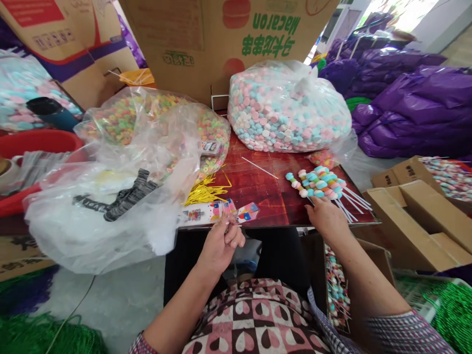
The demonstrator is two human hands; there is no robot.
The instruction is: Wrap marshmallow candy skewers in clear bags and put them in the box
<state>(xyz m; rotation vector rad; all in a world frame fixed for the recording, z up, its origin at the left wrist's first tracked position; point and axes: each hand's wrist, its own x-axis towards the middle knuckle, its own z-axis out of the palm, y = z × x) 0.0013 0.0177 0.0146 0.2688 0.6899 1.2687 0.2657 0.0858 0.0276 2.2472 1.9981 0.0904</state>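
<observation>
At the table's near edge my left hand (224,240) is closed, thumb and fingers pinched on what looks like a clear plastic bag with a colourful printed end (248,212). Flat printed bags (206,213) lie just beyond its fingertips. My right hand (329,219) is at a pile of marshmallow skewers (321,181), its fingers closed around the near one; the fingertips are partly hidden. Those skewers have pink, blue and white marshmallows with coloured gummy rings between, and white sticks pointing right. A single bare white stick (259,167) lies on the red table (271,199).
Gold twist ties (206,191) lie left of centre. Behind are a big bag of marshmallows (287,110) and a bag of gummy rings (147,120). A red basin (40,140) stands left. Cardboard boxes (424,216) and purple sacks (416,113) are at the right.
</observation>
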